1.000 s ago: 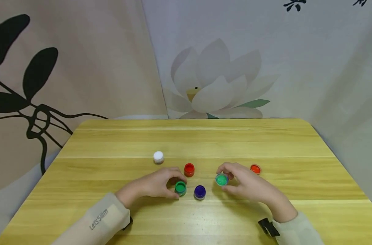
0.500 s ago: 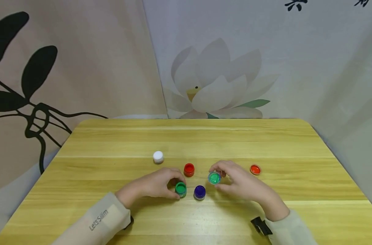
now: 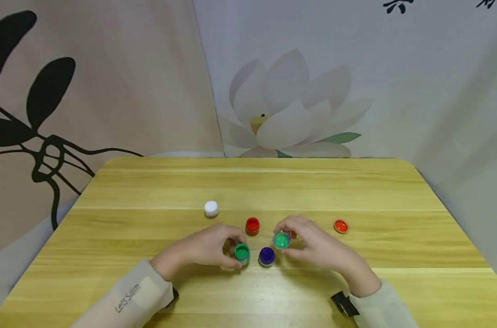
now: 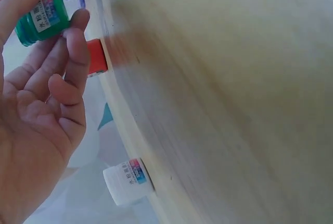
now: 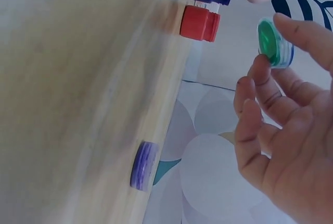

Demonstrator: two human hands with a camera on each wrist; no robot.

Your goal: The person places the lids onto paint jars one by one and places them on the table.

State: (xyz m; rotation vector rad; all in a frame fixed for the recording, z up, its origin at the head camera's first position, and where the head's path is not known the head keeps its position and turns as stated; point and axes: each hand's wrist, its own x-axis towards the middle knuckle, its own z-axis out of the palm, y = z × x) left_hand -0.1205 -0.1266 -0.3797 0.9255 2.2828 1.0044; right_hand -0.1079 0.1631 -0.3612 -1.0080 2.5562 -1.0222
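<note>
My left hand (image 3: pixel 215 246) grips a small open green paint jar (image 3: pixel 241 253) between thumb and fingers. The jar's label shows in the left wrist view, where the jar (image 4: pixel 42 15) looks raised off the tabletop. Thumb and fingertips of my right hand (image 3: pixel 314 243) pinch a clear round lid (image 3: pixel 281 240), its green-coated inside turned upward. The right wrist view shows this lid (image 5: pixel 274 42) tilted and apart from the jar. Between the two hands stands a dark blue-purple paint jar (image 3: pixel 266 257). Just behind it is an open red paint jar (image 3: pixel 252 226).
A white jar (image 3: pixel 211 209) stands at the back left of the wooden table (image 3: pixel 355 187). Right of my right hand lies a loose lid with a red inside (image 3: pixel 341 226); its side looks purple in the right wrist view. A printed curtain (image 3: pixel 297 91) hangs behind the table.
My right hand has moved left with the lid, closer to the blue-purple jar and the green jar. The left hand keeps its grip on the green jar and has barely shifted.
</note>
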